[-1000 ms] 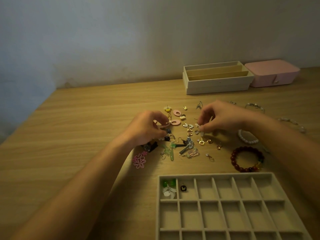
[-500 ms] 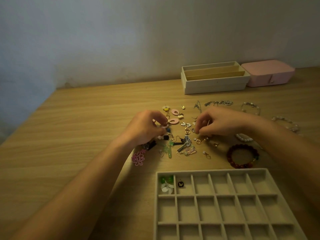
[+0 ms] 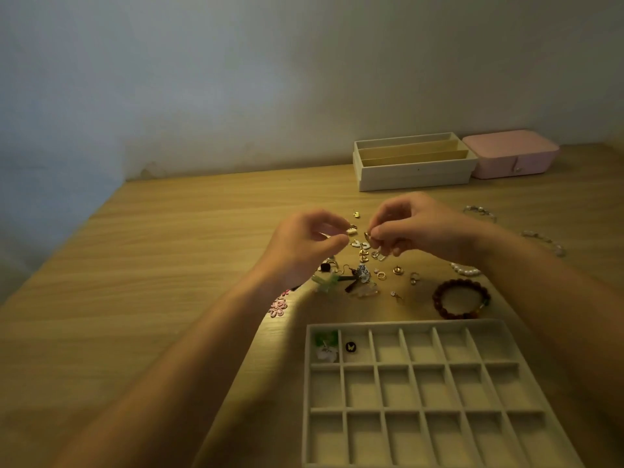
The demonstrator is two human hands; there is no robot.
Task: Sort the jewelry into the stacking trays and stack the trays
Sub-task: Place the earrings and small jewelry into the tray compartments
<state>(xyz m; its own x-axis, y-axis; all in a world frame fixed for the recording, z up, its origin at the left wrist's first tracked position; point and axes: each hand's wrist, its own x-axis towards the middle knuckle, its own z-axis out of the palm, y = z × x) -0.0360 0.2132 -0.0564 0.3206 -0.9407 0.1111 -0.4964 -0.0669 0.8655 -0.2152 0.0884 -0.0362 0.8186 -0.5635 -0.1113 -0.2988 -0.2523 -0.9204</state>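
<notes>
Small earrings and charms lie scattered (image 3: 363, 275) on the wooden table beyond a grey velvet grid tray (image 3: 425, 410). Two of the tray's top-left cells hold a green-and-white earring (image 3: 326, 346) and a black round charm (image 3: 351, 347). My left hand (image 3: 304, 244) is raised over the pile and pinches a small pale piece between thumb and fingers. My right hand (image 3: 418, 228) is beside it, pinching a small gold earring (image 3: 367, 235). A dark red bead bracelet (image 3: 461, 298) lies right of the pile.
A cream tray with long slots (image 3: 413, 163) and a pink jewelry box (image 3: 511, 153) stand at the back against the wall. Pearl and bead bracelets (image 3: 543, 239) lie at the right. A pink flower piece (image 3: 278, 305) shows by my left forearm.
Both hands have lifted off the pile and come closer together, each now holding a small piece above the table. The view has shifted slightly.
</notes>
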